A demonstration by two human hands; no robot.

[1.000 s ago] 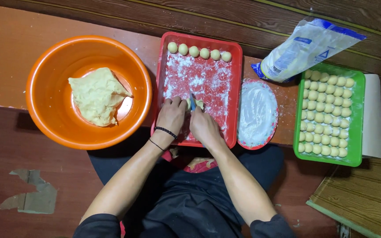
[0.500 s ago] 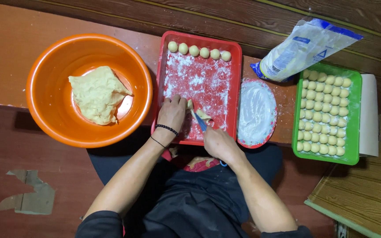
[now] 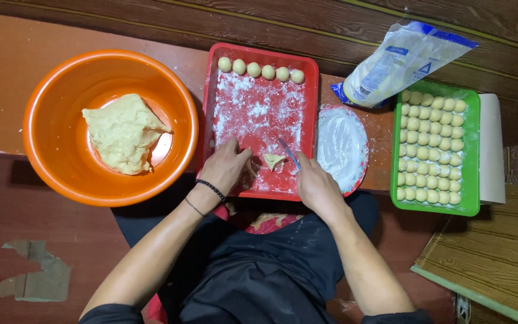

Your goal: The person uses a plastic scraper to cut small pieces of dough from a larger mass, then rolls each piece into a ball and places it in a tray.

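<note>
Wooden boards behind, reddish-brown bench in front of me w/ everything laid across it.

Starting at my fingers: right hand (image 3: 314,183) is closed around a thin blue-handled knife (image 3: 289,153), blade pointing up and away from the fingertips, over the floured tray. Left hand (image 3: 228,165) rests flat-ish, fingers loosely spread, holding nothing as far as I can tell; fingertips touch the tray floor. Between the two sets of fingertips, just beside the knife, sits a small dough piece (image 3: 273,160) – ragged, wedge-shaped, pale yellow.

My read on handling: dough piece looks soft, light, prob tacky; will deform under any squeeze. I'd take it w/ a gentle pinch at the thick middle, floured fingertips, no pressure at the thin edges since they'd tear.

Moving out: red tray (image 3: 311,90) under both hands, dusted white. Beyond the fingertips, along the far rim, a row of six dough balls (image 3: 261,69), touching or nearly so. Right of the knife hand, a round plate of flour (image 3: 340,144), overlapping the tray's edge. Further right, green tray (image 3: 473,150) packed w/ rows of balls; above it a plastic flour bag (image 3: 400,63) lying tilted. Well left of the left hand, big orange bowl (image 3: 49,174) w/ a large dough mass (image 3: 124,132) inside – heavier, floppy, needs whole-hand scooping, I'd judge.
</note>
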